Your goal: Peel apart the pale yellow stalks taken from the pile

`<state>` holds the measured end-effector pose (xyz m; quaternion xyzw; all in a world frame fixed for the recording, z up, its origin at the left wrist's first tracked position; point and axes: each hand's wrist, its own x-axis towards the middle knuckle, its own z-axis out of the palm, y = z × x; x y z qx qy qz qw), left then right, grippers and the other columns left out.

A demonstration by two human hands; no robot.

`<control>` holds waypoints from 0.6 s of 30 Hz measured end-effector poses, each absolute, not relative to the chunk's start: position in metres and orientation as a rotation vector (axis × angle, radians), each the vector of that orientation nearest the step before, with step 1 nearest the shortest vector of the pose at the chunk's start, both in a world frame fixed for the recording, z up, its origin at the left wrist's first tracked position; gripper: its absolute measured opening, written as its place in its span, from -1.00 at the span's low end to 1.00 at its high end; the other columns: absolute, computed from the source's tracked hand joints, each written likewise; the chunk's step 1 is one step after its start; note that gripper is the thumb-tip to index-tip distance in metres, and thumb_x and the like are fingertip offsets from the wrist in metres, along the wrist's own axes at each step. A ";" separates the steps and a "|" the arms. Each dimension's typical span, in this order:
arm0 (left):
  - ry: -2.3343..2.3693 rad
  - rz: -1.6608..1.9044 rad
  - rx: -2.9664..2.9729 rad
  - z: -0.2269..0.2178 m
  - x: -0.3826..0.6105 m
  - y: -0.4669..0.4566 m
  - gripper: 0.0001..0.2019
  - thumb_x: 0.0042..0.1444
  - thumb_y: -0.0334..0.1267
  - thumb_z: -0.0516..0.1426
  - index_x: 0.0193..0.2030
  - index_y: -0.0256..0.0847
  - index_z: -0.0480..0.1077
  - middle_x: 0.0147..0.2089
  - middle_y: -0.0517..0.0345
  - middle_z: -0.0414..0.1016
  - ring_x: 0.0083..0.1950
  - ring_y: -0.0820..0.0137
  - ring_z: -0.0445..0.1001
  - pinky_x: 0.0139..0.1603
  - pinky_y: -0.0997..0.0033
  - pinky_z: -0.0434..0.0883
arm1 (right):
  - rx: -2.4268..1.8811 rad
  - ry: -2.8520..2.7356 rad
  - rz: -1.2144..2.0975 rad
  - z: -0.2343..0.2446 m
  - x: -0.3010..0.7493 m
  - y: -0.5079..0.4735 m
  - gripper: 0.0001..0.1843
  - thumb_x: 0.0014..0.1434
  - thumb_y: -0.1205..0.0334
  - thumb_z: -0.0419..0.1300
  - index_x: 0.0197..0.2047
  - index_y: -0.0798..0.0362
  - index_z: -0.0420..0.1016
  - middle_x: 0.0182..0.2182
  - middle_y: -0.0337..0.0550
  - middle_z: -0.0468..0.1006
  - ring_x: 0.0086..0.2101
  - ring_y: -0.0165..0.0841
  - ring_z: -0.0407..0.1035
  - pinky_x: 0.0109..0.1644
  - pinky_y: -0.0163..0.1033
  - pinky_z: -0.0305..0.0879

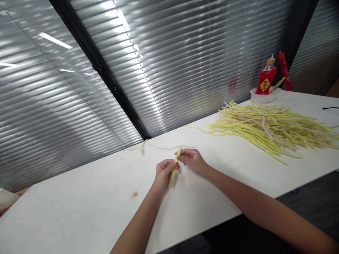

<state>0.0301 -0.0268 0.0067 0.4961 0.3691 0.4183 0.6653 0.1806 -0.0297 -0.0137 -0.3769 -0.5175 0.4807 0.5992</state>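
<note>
Over the middle of the white table [79, 218], my hands meet around a short, folded yellow-green pipe cleaner [172, 178]. My left hand [164, 173] is closed, thumb and fingers pinching it near its middle, with ends hanging below. My right hand [192, 160] pinches its upper part between thumb and fingertips. How the strand is bent between the fingers is partly hidden. Beyond the hands lie a few loose beige pipe cleaners [172, 147], flat on the tabletop.
A big heap of yellow-green and beige pipe cleaners [265, 127] spreads at the right. Behind it a white bowl [261, 98] holds a red-labelled bottle [265, 81]. Blinds behind glass [185, 70] border the far edge. A brown stain [135, 194] marks the table.
</note>
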 end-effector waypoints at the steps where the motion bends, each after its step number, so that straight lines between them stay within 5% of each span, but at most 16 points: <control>1: 0.834 0.943 1.124 0.007 0.030 -0.027 -0.85 -0.17 -0.26 0.28 -0.50 -0.30 0.45 -0.52 0.14 0.45 -0.43 0.48 0.37 -0.34 0.51 0.26 | -0.851 -1.195 1.118 -0.013 0.180 -0.030 -0.68 -0.04 -0.02 0.26 -0.33 0.07 0.53 -0.36 -0.15 0.52 -0.44 -0.42 0.32 -0.40 -0.31 0.22; 10: 0.833 0.914 1.169 0.009 0.030 -0.027 -0.85 -0.15 -0.26 0.27 -0.51 -0.31 0.45 -0.56 0.15 0.43 -0.42 0.45 0.38 -0.33 0.49 0.26 | -0.845 -1.154 1.079 -0.010 0.178 -0.033 -0.73 -0.01 0.01 0.23 -0.47 0.07 0.45 -0.56 -0.26 0.36 -0.53 -0.47 0.18 -0.44 -0.32 0.15; 18: 0.809 0.887 1.185 0.005 0.030 -0.025 -0.86 -0.12 -0.27 0.26 -0.51 -0.31 0.45 -0.56 0.15 0.43 -0.44 0.47 0.37 -0.33 0.49 0.25 | -0.839 -1.081 1.080 -0.008 0.178 -0.034 -0.73 -0.07 0.02 0.27 -0.46 0.07 0.47 -0.48 -0.21 0.44 -0.53 -0.46 0.19 -0.45 -0.31 0.17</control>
